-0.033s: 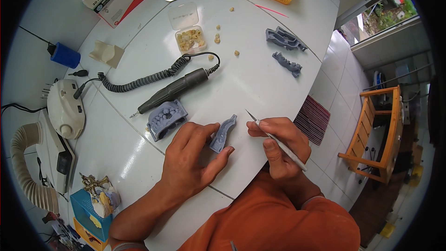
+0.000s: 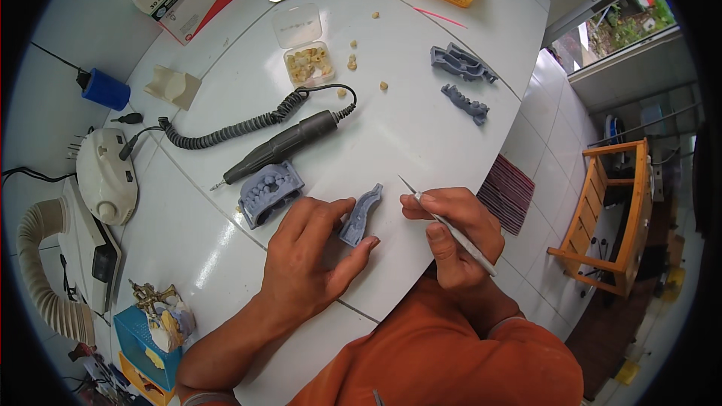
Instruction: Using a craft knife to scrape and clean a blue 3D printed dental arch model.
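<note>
Grey mould (image 2: 363, 215): left hand (image 2: 301, 256) spread astride it; right hand (image 2: 470, 219) beside it, clamped on pointed tool (image 2: 474, 252); mould best braced.

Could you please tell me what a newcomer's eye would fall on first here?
Probably the right hand, right of centre, holding a slim pointed tool like a pen. Next, the narrow grey-blue moulded piece beside the spread left hand. Beyond that hand, a black handpiece lies on the white tabletop, its coiled cord stretching leftward.
</note>
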Action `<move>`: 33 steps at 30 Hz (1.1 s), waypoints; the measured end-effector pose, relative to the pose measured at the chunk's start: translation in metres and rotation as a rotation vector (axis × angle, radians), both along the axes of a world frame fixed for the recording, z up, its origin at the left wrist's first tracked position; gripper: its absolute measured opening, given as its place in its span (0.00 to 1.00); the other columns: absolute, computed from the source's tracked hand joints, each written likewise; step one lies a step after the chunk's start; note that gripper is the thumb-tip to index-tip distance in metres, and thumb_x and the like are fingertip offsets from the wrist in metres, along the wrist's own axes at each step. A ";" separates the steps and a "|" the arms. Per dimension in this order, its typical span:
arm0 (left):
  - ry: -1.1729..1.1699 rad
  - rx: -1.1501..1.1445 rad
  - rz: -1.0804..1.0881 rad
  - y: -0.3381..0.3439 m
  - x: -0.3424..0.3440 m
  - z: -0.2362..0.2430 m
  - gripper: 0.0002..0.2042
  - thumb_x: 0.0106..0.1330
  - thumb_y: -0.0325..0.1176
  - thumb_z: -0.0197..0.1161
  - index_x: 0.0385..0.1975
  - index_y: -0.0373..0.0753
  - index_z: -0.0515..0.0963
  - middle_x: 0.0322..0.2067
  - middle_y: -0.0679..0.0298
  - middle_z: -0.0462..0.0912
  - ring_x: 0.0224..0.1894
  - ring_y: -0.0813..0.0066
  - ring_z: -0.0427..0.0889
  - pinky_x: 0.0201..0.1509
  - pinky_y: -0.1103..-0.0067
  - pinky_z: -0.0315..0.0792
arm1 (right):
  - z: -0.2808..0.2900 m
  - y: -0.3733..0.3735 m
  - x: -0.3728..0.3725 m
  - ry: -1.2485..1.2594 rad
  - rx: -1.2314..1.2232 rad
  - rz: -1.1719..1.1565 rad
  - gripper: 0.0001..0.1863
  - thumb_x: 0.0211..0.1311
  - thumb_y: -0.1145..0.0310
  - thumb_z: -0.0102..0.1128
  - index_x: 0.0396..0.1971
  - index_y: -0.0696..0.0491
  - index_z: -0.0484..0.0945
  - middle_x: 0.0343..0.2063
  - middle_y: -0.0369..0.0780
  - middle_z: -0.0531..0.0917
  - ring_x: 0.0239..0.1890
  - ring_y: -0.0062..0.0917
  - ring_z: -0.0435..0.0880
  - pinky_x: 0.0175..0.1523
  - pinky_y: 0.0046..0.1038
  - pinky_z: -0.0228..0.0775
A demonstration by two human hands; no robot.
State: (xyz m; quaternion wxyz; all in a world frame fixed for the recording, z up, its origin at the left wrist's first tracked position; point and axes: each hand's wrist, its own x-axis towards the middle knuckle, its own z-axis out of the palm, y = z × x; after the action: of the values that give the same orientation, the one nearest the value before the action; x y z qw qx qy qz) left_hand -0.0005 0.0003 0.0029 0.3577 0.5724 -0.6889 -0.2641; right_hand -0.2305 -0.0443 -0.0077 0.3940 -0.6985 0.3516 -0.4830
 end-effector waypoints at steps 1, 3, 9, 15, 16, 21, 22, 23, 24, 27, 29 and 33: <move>0.000 0.001 0.000 0.000 0.000 0.000 0.23 0.61 0.32 0.82 0.53 0.32 0.83 0.38 0.56 0.82 0.37 0.63 0.84 0.41 0.71 0.80 | 0.002 -0.002 0.000 0.018 -0.016 0.000 0.12 0.75 0.79 0.63 0.54 0.63 0.84 0.47 0.52 0.89 0.45 0.36 0.93 0.50 0.31 0.87; -0.004 0.006 0.017 0.000 -0.001 -0.001 0.23 0.61 0.32 0.83 0.54 0.32 0.82 0.40 0.56 0.81 0.38 0.62 0.85 0.41 0.70 0.81 | 0.002 -0.004 0.002 0.006 0.004 -0.002 0.12 0.75 0.79 0.63 0.54 0.63 0.84 0.47 0.52 0.89 0.45 0.35 0.93 0.49 0.31 0.88; 0.047 -0.008 0.051 -0.002 0.000 -0.002 0.21 0.60 0.32 0.83 0.51 0.33 0.85 0.36 0.58 0.82 0.33 0.68 0.82 0.35 0.74 0.76 | 0.002 -0.007 0.003 -0.007 0.037 0.027 0.12 0.76 0.78 0.62 0.55 0.62 0.84 0.47 0.52 0.88 0.45 0.34 0.93 0.48 0.29 0.89; 0.097 0.014 0.032 -0.002 0.002 0.000 0.18 0.63 0.28 0.77 0.51 0.31 0.84 0.35 0.59 0.81 0.30 0.72 0.78 0.33 0.77 0.72 | 0.006 -0.010 0.015 -0.063 0.094 -0.008 0.12 0.77 0.77 0.62 0.55 0.61 0.84 0.46 0.51 0.89 0.45 0.35 0.93 0.47 0.30 0.89; 0.095 0.014 0.032 -0.002 0.003 0.000 0.18 0.63 0.28 0.77 0.51 0.31 0.84 0.35 0.59 0.81 0.30 0.72 0.78 0.33 0.77 0.72 | 0.005 -0.011 0.017 -0.080 0.122 -0.022 0.12 0.76 0.77 0.63 0.55 0.61 0.84 0.45 0.50 0.89 0.45 0.35 0.93 0.46 0.30 0.89; 0.101 -0.067 0.017 -0.004 0.005 -0.005 0.21 0.62 0.28 0.78 0.54 0.32 0.83 0.39 0.58 0.80 0.32 0.74 0.78 0.31 0.78 0.71 | 0.009 -0.023 0.025 0.142 0.068 0.006 0.14 0.71 0.78 0.68 0.55 0.60 0.84 0.40 0.47 0.89 0.41 0.33 0.93 0.43 0.29 0.86; 0.100 -0.069 0.016 -0.004 0.006 -0.003 0.21 0.62 0.28 0.78 0.54 0.32 0.83 0.39 0.58 0.80 0.32 0.74 0.78 0.31 0.78 0.71 | 0.011 -0.025 0.027 0.177 0.046 0.009 0.15 0.69 0.78 0.70 0.54 0.60 0.85 0.38 0.47 0.88 0.39 0.32 0.93 0.42 0.28 0.85; 0.103 -0.024 0.015 -0.003 0.006 0.000 0.21 0.63 0.29 0.79 0.54 0.32 0.82 0.40 0.58 0.79 0.34 0.72 0.79 0.33 0.76 0.74 | 0.010 -0.026 0.028 0.176 0.045 0.009 0.15 0.69 0.78 0.70 0.54 0.60 0.85 0.38 0.47 0.88 0.39 0.32 0.93 0.42 0.28 0.85; 0.106 0.022 0.014 -0.002 0.005 0.001 0.21 0.64 0.30 0.80 0.55 0.32 0.82 0.42 0.57 0.79 0.35 0.69 0.80 0.35 0.74 0.76 | 0.008 -0.028 0.028 0.171 0.033 0.013 0.14 0.68 0.78 0.71 0.53 0.60 0.85 0.37 0.46 0.88 0.37 0.31 0.91 0.40 0.28 0.83; 0.116 0.030 0.023 -0.001 0.006 0.000 0.22 0.64 0.30 0.80 0.56 0.32 0.82 0.43 0.57 0.78 0.35 0.71 0.79 0.34 0.75 0.76 | 0.004 -0.029 0.030 0.176 0.018 0.018 0.13 0.67 0.78 0.73 0.51 0.59 0.86 0.34 0.44 0.87 0.33 0.30 0.89 0.38 0.27 0.79; 0.118 0.020 0.019 -0.001 0.006 -0.001 0.22 0.64 0.30 0.80 0.56 0.32 0.82 0.42 0.57 0.78 0.35 0.71 0.79 0.34 0.75 0.76 | 0.004 -0.029 0.029 0.189 0.015 0.017 0.13 0.67 0.78 0.73 0.50 0.59 0.86 0.33 0.44 0.86 0.32 0.29 0.88 0.38 0.28 0.78; 0.093 -0.015 0.004 -0.001 0.007 -0.003 0.22 0.64 0.30 0.80 0.56 0.32 0.82 0.43 0.56 0.79 0.35 0.69 0.80 0.33 0.75 0.77 | 0.008 -0.027 0.029 0.216 0.029 0.008 0.12 0.66 0.77 0.74 0.48 0.59 0.86 0.31 0.43 0.85 0.30 0.30 0.86 0.37 0.28 0.77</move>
State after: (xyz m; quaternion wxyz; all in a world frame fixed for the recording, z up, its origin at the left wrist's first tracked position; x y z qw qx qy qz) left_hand 0.0069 -0.0010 0.0002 0.3939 0.5583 -0.6724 -0.2845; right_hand -0.2017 -0.0711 0.0004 0.3655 -0.7422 0.3963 -0.3982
